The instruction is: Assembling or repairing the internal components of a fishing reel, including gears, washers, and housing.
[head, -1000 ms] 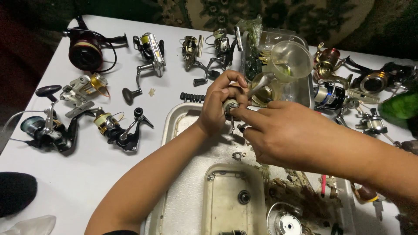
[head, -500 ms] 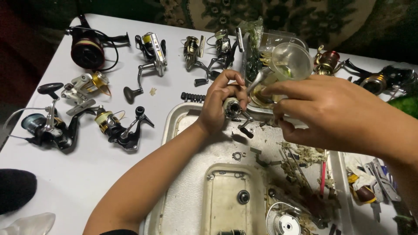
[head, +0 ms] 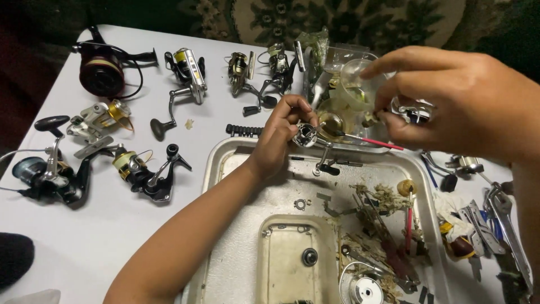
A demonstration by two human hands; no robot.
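Currently, left to right: white tabletop [head: 112,236] carries several fishing reels along its left edge, incl. a black-and-gold spinning reel [head: 143,171] and a dark red-spooled reel [head: 101,70] near the far left corner. Dented silver metal tray [head: 247,225] sits toward the near edge, centre-right. Left hand [head: 281,129] is over the tray's far edge, fingers closed around a small silver reel body [head: 306,135] with its crank arm hanging down. Right hand [head: 455,101] is raised above the tray's far right corner, fingertips pinched on a thin red-handled brush [head: 371,139]; its tip is at the reel body. Clear plastic cup [head: 351,84] is behind, partly hidden by the right hand. Loose tools [head: 500,214] lie along the right edge.
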